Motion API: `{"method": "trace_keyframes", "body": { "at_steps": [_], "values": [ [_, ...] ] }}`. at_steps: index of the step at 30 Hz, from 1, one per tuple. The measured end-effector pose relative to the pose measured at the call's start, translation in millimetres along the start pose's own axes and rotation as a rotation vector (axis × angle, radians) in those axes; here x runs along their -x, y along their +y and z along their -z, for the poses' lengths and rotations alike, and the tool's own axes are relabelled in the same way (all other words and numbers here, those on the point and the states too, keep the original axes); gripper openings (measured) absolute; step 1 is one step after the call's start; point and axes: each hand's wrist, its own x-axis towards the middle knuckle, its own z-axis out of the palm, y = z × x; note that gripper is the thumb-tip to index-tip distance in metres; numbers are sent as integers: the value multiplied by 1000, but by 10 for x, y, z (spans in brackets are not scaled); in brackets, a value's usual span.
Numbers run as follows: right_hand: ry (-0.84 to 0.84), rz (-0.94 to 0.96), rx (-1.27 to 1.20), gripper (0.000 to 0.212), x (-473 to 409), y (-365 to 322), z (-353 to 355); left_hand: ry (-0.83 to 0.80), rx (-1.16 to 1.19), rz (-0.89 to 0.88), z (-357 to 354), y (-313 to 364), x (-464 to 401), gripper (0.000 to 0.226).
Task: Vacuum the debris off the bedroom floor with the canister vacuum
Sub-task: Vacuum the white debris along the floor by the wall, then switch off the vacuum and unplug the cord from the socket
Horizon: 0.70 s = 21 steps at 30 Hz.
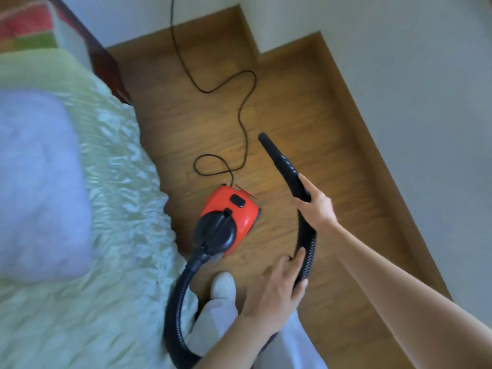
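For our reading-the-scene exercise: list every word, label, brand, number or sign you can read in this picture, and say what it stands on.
None can be read.
Red canister vacuum: its black panel shows no legible mark; blurred.
Black ribbed hose, held by right hand and left hand: no print visible.
Green quilted bedspread: no text.

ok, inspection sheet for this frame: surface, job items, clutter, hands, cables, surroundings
Surface: wood floor, no debris discernible; image blurred.
Job's things: red canister vacuum on floor beside bed; black hose loops to nozzle, which points away.
Clutter: nothing seen.
Grippers: right hand has its grip near the hose's nozzle end; left hand holds the hose lower down.
Cables: power cord snakes in loops across floor towards the wall.
Surroundings: bed, pillow, white wall.
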Motion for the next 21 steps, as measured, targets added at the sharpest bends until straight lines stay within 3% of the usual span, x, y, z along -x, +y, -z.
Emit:
{"method": "trace_keyframes", "body": {
  "at_steps": [3, 7, 11, 21],
  "values": [
    [35, -6, 36, 67, -3, -32, -25, -45, 41, 22, 110, -284, -43, 60],
    [85, -25, 39, 66, 23, 5, -150, 64, -228, 54, 210, -857, -283, 54],
    [81, -81, 32, 66, -11, 223, -450, 94, -294, 31, 23, -1453, -613, 49],
    [11, -157, 55, 63, -136, 792, -1089, -255, -526, 15, -458, -2094, -1503, 57]
  ]
}}
